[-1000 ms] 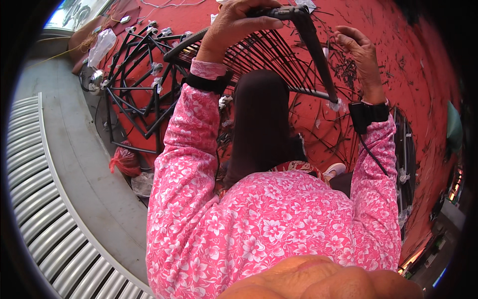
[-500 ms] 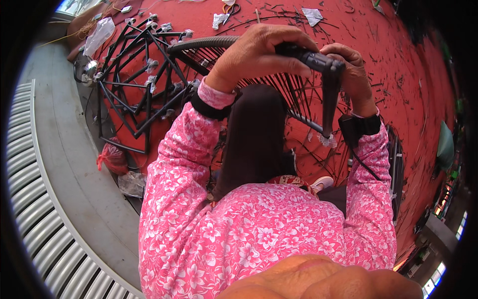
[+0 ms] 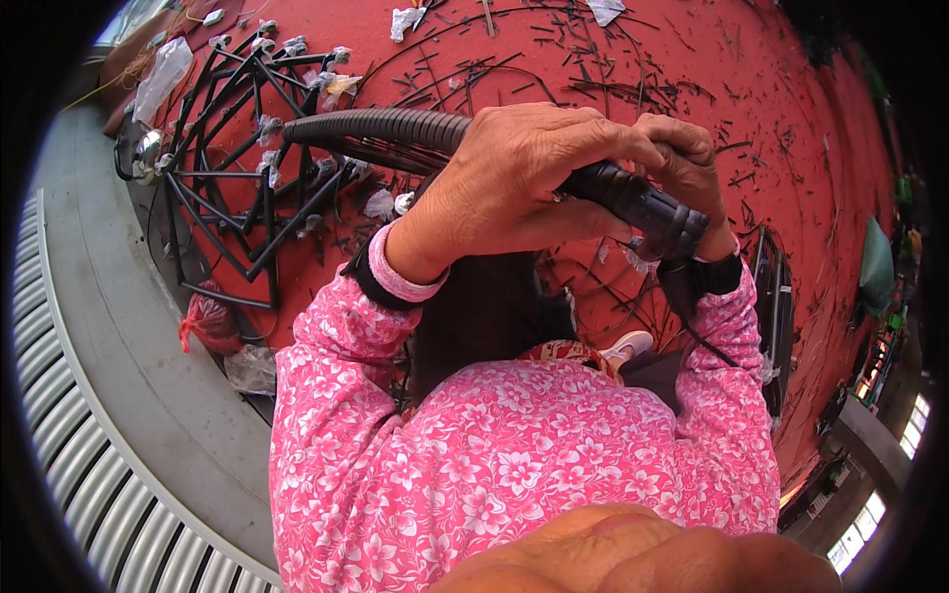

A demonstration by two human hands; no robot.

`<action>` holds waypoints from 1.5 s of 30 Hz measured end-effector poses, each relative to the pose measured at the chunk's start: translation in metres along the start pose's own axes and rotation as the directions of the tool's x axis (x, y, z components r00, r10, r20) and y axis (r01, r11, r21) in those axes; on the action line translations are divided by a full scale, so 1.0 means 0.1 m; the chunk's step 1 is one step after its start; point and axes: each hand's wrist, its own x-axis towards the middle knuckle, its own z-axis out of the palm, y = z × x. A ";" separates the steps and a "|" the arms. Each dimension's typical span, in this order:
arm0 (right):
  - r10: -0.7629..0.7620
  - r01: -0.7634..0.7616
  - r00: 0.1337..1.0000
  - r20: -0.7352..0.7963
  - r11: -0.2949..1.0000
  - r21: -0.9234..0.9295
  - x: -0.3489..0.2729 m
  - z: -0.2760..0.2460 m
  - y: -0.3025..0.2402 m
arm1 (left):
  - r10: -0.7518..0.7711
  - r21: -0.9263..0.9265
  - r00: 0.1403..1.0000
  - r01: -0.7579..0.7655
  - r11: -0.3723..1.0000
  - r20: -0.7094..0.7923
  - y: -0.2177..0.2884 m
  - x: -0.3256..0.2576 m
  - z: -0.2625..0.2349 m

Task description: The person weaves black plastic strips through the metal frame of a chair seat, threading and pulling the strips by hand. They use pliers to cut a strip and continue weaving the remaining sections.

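Held up before me is a dark curved frame (image 3: 381,126), its bar wound closely with flat strip and thin strands strung beneath it. My left hand (image 3: 519,183) wraps over the bar near its right end, thumb below and fingers above. At the frame's corner, where the winding is thick and black, my right hand (image 3: 684,163) is closed with its fingertips bent in. Whether a loose strip end lies between those fingers is hidden. My dark-trousered knee is under the frame.
Several black tube frames (image 3: 259,183) with plastic-wrapped ends stand at the left on the red floor (image 3: 791,198), which is strewn with dark strip scraps. A red bag (image 3: 210,321) and clear plastic (image 3: 251,370) lie near a grey ledge (image 3: 148,336). A green sack (image 3: 876,265) is far right.
Both hands have come lower and nearer with the frame. The frame has tilted, so its strung side and lower leg, visible before, are mostly hidden. My view has shifted slightly.
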 end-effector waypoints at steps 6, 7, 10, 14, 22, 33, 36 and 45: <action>-0.021 0.020 0.999 -0.042 0.999 -0.037 -0.01 0.06 0.00 | -0.120 -0.118 0.990 0.110 0.987 -0.081 0.06 -0.03 0.05; -0.006 0.005 0.999 -0.038 1.000 -0.025 -0.03 0.05 0.00 | -0.108 -0.073 0.993 0.104 0.992 -0.052 0.05 -0.03 0.05; 0.079 -0.082 0.995 -0.064 0.995 -0.048 -0.03 -0.09 0.05 | -0.094 -0.003 0.995 0.094 0.996 0.017 0.01 -0.02 0.01; 0.209 -0.221 0.973 -0.095 0.964 -0.149 0.05 -0.54 0.32 | -0.021 -0.056 0.999 0.018 0.998 -0.047 -0.17 0.02 -0.13; 0.408 -0.419 0.899 -0.159 0.907 -0.042 -0.43 -1.16 1.31 | -0.365 -0.781 0.930 0.204 0.591 -0.033 -0.59 -0.15 -0.65; 0.496 -0.496 0.762 -0.416 0.860 0.118 -1.22 -0.76 2.16 | -0.318 -0.456 0.875 0.131 0.880 -0.363 -1.05 -0.23 -1.34; 0.402 -0.420 0.766 -0.501 0.904 0.083 -1.13 -0.47 2.26 | -0.418 -0.482 0.822 0.205 0.852 -0.388 -1.01 -0.15 -1.26; 0.358 -0.362 0.705 -0.612 0.924 0.123 -0.94 -0.01 2.06 | -0.476 -0.608 0.838 0.237 0.758 -0.267 -0.93 0.07 -0.78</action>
